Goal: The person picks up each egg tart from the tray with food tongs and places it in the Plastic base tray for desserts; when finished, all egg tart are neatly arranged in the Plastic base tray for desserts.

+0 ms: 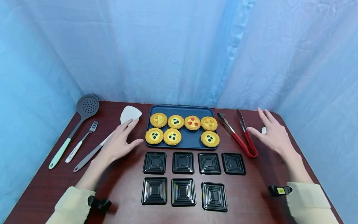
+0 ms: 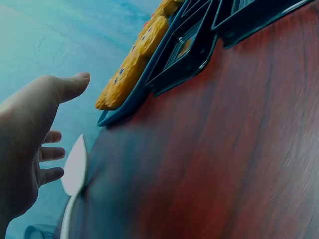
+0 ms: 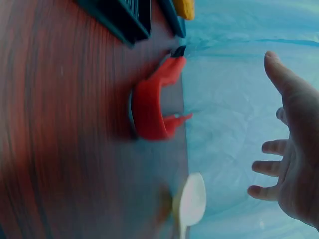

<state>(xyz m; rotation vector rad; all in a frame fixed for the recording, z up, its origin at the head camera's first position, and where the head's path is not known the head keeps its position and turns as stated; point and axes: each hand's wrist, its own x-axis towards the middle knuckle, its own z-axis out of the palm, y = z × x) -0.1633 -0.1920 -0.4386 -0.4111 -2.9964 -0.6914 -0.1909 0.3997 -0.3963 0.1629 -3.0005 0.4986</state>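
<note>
1. Head view: left hand (image 1: 118,141) with thumb and fingers spread, over a spatula (image 1: 130,114) lying on the dark wood surface (image 1: 123,186).
2. Right hand (image 1: 275,135) likewise spread, partly hiding a white spoon (image 1: 263,130), near red-handled tongs (image 1: 241,144).
3. Between both hands: seven tarts (image 1: 192,123) on a blue tray (image 1: 191,138), four in the rear row, three in front.
4. Before the tray, two rows of black square dishes (image 1: 183,162), four and three.
5. Left of the spatula, a fork (image 1: 76,148) and a slotted ladle (image 1: 87,106).

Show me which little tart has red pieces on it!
The tart third from left in the back row of the blue tray; the others have dark or yellow pieces.
</note>
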